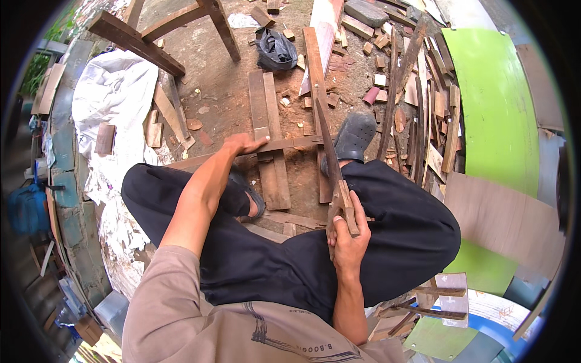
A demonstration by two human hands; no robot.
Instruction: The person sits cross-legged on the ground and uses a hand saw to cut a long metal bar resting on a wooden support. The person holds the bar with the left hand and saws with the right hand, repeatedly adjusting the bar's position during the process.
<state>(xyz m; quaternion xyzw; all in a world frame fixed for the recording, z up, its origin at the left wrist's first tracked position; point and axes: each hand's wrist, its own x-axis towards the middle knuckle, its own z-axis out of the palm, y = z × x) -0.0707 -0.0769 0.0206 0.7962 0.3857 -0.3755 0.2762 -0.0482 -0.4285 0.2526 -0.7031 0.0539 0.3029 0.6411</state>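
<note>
A long, narrow wooden strip [293, 143] lies crosswise over planks on the ground, its left part passing behind my left forearm. My left hand [244, 143] grips it from above, thumb stretched along it to the right. In my right hand [351, 242] is the wooden handle of a handsaw [330, 151], held in front of my right thigh. Its dark blade points away from me, close by the strip's right end; whether the teeth touch the wood I cannot tell. Under the strip are a pair of planks [275, 181] and a longer plank [315, 54].
Wood offcuts and long sticks [417, 115] crowd the right, beside a bright green panel [496, 103]. A wooden frame [163, 30] stands at the far left, above a white cloth [112, 85]. A black plastic bag [276, 49] sits ahead. My shoe [354, 136] is near the saw.
</note>
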